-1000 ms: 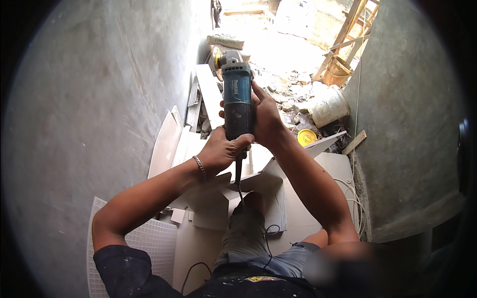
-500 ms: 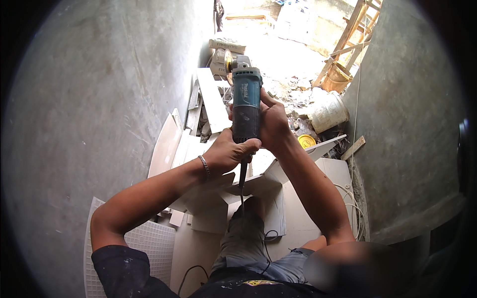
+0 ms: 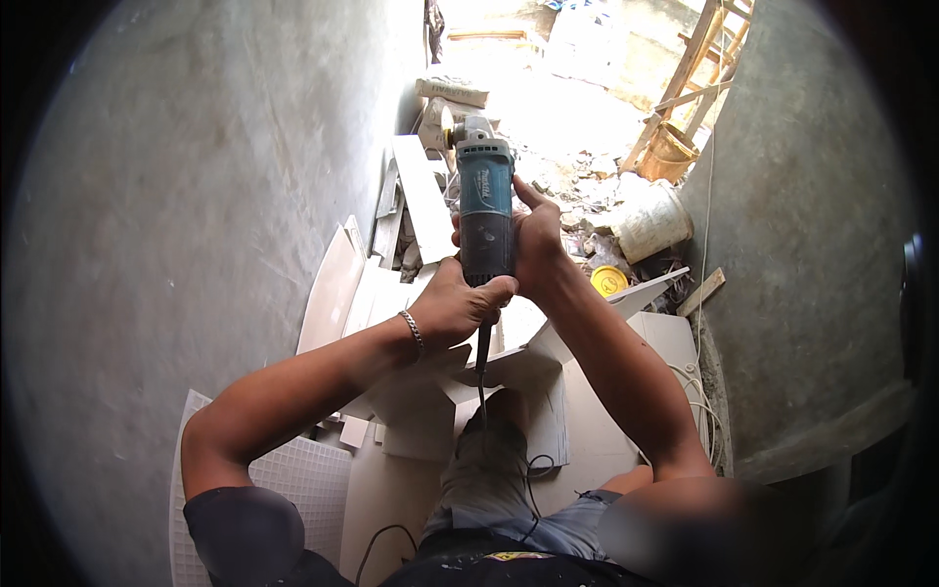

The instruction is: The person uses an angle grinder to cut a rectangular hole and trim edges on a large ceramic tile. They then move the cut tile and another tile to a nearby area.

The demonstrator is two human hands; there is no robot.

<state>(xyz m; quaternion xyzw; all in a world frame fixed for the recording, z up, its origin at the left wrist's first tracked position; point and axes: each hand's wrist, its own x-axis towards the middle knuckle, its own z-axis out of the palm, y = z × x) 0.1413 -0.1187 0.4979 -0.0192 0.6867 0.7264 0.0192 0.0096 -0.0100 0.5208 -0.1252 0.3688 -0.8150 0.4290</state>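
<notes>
I hold a teal-and-black angle grinder [image 3: 485, 230] upright in both hands, its head pointing away from me and its yellow-rimmed disc [image 3: 447, 135] on the left side of the head. My left hand [image 3: 460, 303], a chain bracelet at the wrist, grips the lower end of the body, thumb across it. My right hand [image 3: 536, 240] wraps round the right side, thumb extended along it and fingertips showing at the left. A black cord [image 3: 483, 357] hangs from the bottom past my leg. Cut white tiles and boards [image 3: 419, 421] lie beneath my hands.
Grey walls [image 3: 147, 225] flank me. Ahead lie rubble, grey sacks [image 3: 452, 91], a white bucket [image 3: 648, 220], a rusty bucket [image 3: 667, 152], a wooden ladder [image 3: 685, 68] and a yellow lid [image 3: 608, 281]. A loose white cable [image 3: 709, 411] runs along the right wall.
The grinder and both hands have moved a little to the right and down in the picture. The background has also shifted slightly down. My grip looks the same.
</notes>
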